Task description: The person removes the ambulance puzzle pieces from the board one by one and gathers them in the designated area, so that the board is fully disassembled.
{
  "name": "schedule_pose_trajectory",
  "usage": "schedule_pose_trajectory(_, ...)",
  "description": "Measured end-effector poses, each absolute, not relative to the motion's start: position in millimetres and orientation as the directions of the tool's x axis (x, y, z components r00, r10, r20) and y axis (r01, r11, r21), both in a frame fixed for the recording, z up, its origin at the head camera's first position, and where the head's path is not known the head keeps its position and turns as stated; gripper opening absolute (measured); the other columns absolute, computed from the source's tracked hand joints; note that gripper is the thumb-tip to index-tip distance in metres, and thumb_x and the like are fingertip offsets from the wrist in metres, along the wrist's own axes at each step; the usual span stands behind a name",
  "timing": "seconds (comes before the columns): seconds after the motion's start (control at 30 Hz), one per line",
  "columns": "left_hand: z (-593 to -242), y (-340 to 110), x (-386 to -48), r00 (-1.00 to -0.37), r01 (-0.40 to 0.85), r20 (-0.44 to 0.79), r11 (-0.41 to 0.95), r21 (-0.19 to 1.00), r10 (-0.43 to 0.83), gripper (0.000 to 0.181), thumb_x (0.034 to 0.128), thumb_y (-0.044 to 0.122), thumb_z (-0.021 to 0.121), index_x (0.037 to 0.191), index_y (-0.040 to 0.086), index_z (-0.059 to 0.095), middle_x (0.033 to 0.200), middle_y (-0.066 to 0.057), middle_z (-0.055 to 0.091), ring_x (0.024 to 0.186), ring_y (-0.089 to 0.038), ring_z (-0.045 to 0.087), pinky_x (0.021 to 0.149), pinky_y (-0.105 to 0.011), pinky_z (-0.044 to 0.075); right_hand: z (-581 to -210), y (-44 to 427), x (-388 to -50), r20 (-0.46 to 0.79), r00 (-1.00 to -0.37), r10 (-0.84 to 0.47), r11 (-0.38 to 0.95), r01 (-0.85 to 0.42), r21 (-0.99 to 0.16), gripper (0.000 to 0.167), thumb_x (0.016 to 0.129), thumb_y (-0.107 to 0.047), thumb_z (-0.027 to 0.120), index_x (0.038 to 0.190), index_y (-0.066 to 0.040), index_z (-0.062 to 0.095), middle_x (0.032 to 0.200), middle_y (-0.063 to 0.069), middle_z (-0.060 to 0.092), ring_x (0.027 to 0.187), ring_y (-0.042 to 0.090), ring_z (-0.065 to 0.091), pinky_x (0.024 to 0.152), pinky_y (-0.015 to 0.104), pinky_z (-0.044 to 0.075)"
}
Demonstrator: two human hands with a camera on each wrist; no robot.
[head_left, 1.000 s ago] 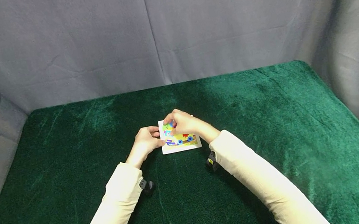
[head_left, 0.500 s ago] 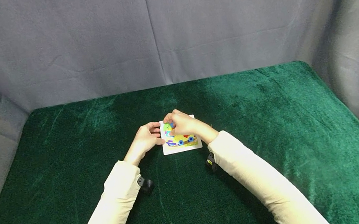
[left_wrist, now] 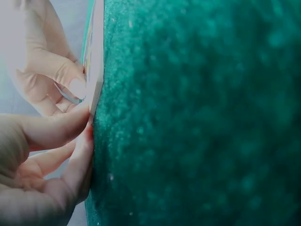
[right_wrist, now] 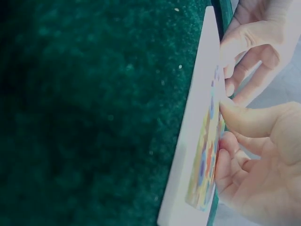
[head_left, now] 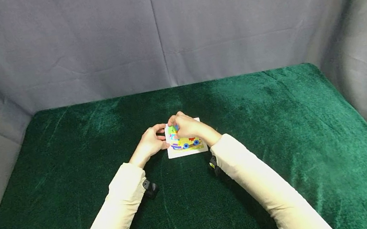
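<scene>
A flat white-rimmed puzzle board (head_left: 188,153) with a colourful vehicle picture lies on the green cloth in the head view. At its left edge, my left hand (head_left: 150,141) holds the rim, thumb towards the near side and fingers towards the far corner. My right hand (head_left: 188,126) reaches over the upper part of the picture, covering much of it. Between its bent fingers and thumb, the left wrist view shows the edge of a thin tilted piece (left_wrist: 68,95). The piece's face is hidden. Seen edge-on in the right wrist view, the board (right_wrist: 188,136) lies flat.
Dark green plush cloth (head_left: 190,208) covers the table all round the board. Grey curtains (head_left: 87,45) hang behind the table and at both sides. A small black camera (head_left: 150,188) sits at the left wrist, another (head_left: 214,164) at the right.
The board and both hands sit very slightly further right in the head view. The left fingers have shifted a little along the board's left edge; the right hand keeps its pose over the picture.
</scene>
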State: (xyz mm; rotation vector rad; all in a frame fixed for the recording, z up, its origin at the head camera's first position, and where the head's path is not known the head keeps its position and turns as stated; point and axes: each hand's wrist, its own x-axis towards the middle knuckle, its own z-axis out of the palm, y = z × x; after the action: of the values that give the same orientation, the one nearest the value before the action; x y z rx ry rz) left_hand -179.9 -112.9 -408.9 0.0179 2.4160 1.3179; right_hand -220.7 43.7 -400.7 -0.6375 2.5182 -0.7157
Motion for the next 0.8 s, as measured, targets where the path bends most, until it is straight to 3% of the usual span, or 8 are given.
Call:
schedule_pose_trajectory(0.27,-410.4,-113.9,-182.2,-0.91,-0.214,-0.372,0.561,0.8,0.184,0.074,0.0794,-0.01,0.067,0.145,-0.002,0.034,0.136,-0.023,0.045,0.121,-0.035,0.055,0.094,-0.036,0.053,-402.3,43.7,-217.3,-0.281,-0.794,-0.54,0.742,-0.291,-0.604,0.032,0.085,0.0,0.063,0.117,-0.002,0.062,0.125,0.017,0.053,0.111,0.026,0.045,0.092,0.035,0.042)
schedule_pose_trajectory(0.5,-410.4,-114.2,-184.1,-0.912,-0.207,-0.364,0.554,0.806,0.189,0.076,0.0774,-0.011,0.067,0.145,-0.002,0.034,0.136,-0.023,0.046,0.12,-0.034,0.057,0.093,-0.035,0.054,-399.9,43.8,-215.3,-0.241,-0.802,-0.547,0.721,-0.305,-0.623,0.043,0.083,0.007,0.06,0.124,-0.002,0.058,0.128,0.017,0.051,0.112,0.028,0.048,0.095,0.036,0.041)
schedule_pose_trajectory(0.8,-410.2,-113.3,-184.6,-0.91,-0.208,-0.366,0.55,0.809,0.193,0.075,0.0779,-0.011,0.066,0.145,-0.002,0.034,0.133,-0.023,0.047,0.118,-0.034,0.057,0.091,-0.034,0.055,-401.1,44.8,-216.8,-0.233,-0.801,-0.552,0.713,-0.308,-0.63,0.038,0.084,0.007,0.06,0.121,-0.002,0.06,0.125,0.015,0.053,0.109,0.027,0.05,0.097,0.036,0.041)
